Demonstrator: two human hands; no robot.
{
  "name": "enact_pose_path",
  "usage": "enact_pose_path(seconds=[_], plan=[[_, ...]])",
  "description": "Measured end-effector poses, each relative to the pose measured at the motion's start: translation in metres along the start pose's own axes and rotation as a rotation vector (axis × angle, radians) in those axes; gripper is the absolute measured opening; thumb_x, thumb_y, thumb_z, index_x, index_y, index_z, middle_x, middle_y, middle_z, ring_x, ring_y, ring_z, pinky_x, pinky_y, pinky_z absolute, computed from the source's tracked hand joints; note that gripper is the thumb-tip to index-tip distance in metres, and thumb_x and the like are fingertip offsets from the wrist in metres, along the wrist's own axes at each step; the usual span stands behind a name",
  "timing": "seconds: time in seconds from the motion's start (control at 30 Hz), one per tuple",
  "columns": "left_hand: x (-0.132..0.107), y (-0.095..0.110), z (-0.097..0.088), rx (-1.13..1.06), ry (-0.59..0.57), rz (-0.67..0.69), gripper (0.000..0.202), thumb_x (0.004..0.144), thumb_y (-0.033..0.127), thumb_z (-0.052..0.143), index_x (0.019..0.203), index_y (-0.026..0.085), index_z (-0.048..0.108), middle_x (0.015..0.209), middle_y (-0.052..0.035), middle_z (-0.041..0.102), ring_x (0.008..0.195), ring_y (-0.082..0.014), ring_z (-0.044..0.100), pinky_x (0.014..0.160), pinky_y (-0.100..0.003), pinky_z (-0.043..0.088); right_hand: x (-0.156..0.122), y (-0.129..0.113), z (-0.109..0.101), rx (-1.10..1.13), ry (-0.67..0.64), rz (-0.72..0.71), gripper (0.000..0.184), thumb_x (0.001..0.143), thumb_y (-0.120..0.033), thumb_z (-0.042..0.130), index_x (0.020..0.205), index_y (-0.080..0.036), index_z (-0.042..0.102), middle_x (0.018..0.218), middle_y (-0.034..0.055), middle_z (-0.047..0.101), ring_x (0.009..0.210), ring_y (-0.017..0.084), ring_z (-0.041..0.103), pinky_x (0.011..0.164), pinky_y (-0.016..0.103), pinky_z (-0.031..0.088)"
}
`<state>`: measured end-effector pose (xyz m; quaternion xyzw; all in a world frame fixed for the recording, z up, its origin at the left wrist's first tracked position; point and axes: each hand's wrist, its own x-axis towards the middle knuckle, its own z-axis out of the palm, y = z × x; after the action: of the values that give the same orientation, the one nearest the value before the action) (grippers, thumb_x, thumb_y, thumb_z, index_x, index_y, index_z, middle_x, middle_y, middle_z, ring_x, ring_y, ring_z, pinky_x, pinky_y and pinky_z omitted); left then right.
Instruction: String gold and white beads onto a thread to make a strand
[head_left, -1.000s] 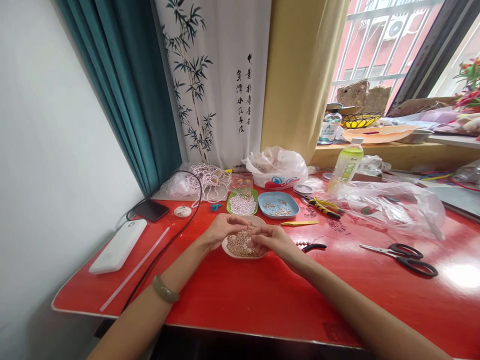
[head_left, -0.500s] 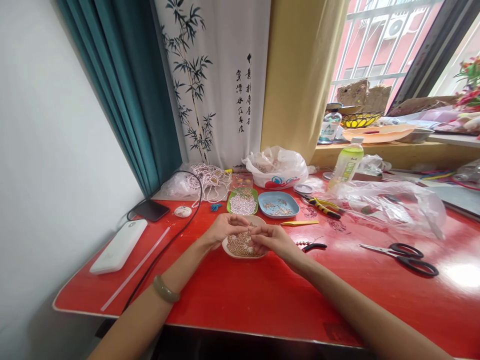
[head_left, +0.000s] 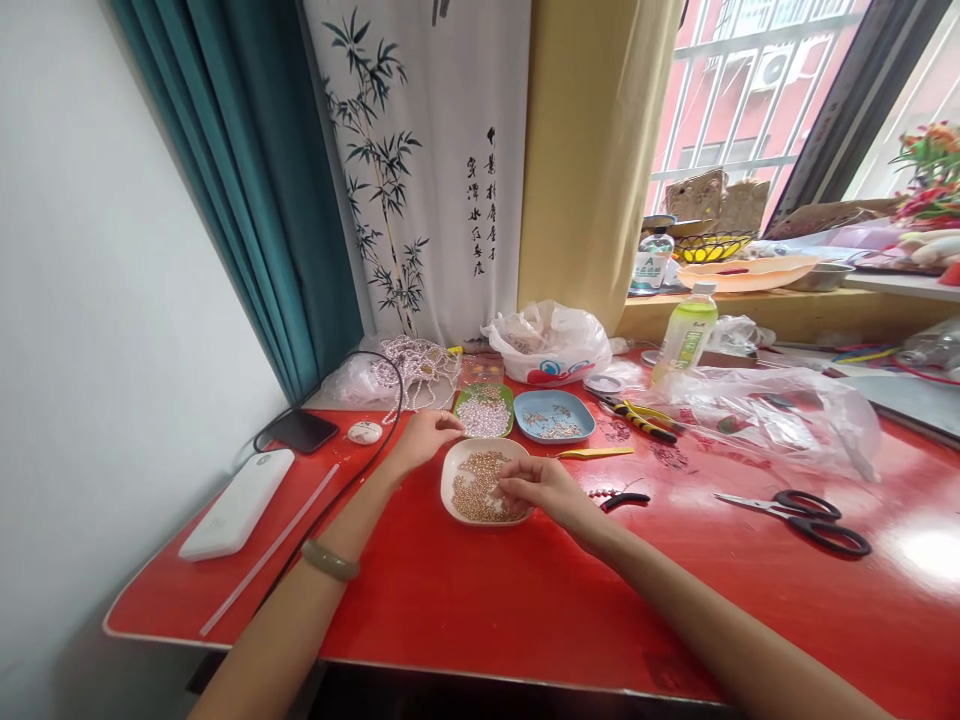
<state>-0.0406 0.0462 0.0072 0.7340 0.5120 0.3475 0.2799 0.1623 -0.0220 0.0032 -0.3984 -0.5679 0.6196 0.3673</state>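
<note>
A white dish [head_left: 452, 470] full of small golden-brown beads sits on the red table [head_left: 525, 600] in front of me. My right hand [head_left: 541, 486] rests at the dish's right rim, fingertips pinched over the beads. My left hand [head_left: 424, 436] has its fingers closed, just left of a green dish [head_left: 485, 412] of white pearl beads and above the white dish's far-left rim. What either pinch holds is too small to see. A blue dish [head_left: 553, 417] with a few beads stands to the right of the green one.
Black-handled pliers [head_left: 624, 499] and yellow tweezers [head_left: 594, 453] lie right of the dish, scissors [head_left: 806, 512] farther right. Clear plastic bags [head_left: 765, 405], a green bottle [head_left: 685, 335], strung pearls [head_left: 409, 365], a phone [head_left: 298, 431], a power bank [head_left: 238, 503] and a black cable [head_left: 330, 490] surround them.
My left hand has left the white dish and moved up and left, toward the green dish. My right hand stays at the bead dish. The view has shifted slightly.
</note>
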Motion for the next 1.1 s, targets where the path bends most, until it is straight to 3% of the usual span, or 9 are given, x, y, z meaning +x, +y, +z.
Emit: enact_pose_path(seconds=[0.2,0.4,0.73,1.1], plan=[[0.032,0.003,0.008,0.316,-0.047,0.006,0.016,0.064,0.019,0.055,0.075,0.017,0.066,0.079,-0.0041,0.067,0.073,-0.016,0.058,0.068,-0.025,0.042,-0.001,-0.001,0.0,-0.002,-0.021,0.007,0.022,0.06,-0.031,0.064,0.071,-0.014,0.054,0.065,0.0021,0.065,0.051,0.009,0.057,0.052,0.023,0.045],[0.043,0.009,0.021,0.547,-0.06,-0.027,0.013,0.062,0.021,0.059,0.072,0.021,0.067,0.078,-0.0035,0.067,0.077,-0.0183,0.057,0.067,-0.026,0.039,-0.003,-0.001,0.0,-0.023,-0.027,0.01,0.018,0.063,-0.029,0.061,0.071,-0.014,0.055,0.065,0.0021,0.065,0.051,0.009,0.057,0.051,0.022,0.043],[0.044,-0.002,0.026,0.585,-0.044,-0.057,0.013,0.064,0.028,0.058,0.072,0.023,0.067,0.08,-0.0044,0.066,0.08,-0.0197,0.055,0.067,-0.027,0.038,-0.001,0.001,-0.001,-0.005,-0.028,0.007,0.016,0.062,-0.028,0.061,0.07,-0.015,0.056,0.065,0.0019,0.065,0.051,0.009,0.056,0.051,0.022,0.044],[0.046,-0.005,0.025,0.441,0.016,-0.055,0.01,0.063,0.027,0.058,0.068,0.021,0.065,0.077,-0.0046,0.065,0.078,-0.0196,0.055,0.068,-0.028,0.038,-0.002,0.0,-0.001,-0.005,-0.03,0.01,0.016,0.063,-0.027,0.06,0.07,-0.013,0.055,0.065,0.0028,0.065,0.05,0.008,0.056,0.051,0.022,0.043]])
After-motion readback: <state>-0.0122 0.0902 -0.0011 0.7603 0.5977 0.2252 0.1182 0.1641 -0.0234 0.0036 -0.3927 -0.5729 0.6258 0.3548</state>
